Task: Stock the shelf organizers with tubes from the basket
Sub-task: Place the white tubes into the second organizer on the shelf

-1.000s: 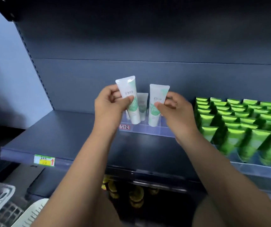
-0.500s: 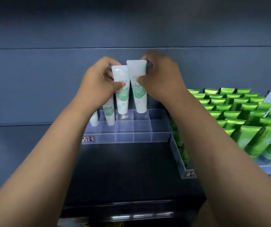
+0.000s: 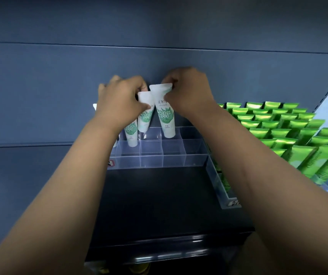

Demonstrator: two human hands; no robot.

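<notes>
Both arms reach forward, wrists close together. Left hand [image 3: 119,100] pinches the left tube [image 3: 144,116] near its top; right hand [image 3: 189,92] pinches the crimped top of the right tube [image 3: 165,118]. Caps point down into the back row of the clear organizer [image 3: 159,161].

Compared with half a second ago, both tubes sit slightly deeper in their cells.

There are open cells right of the right tube and in the rows below the hands. Green tubes [image 3: 278,124] are packed close by the right forearm. The shelf [image 3: 149,205] is dark under the arms.
</notes>
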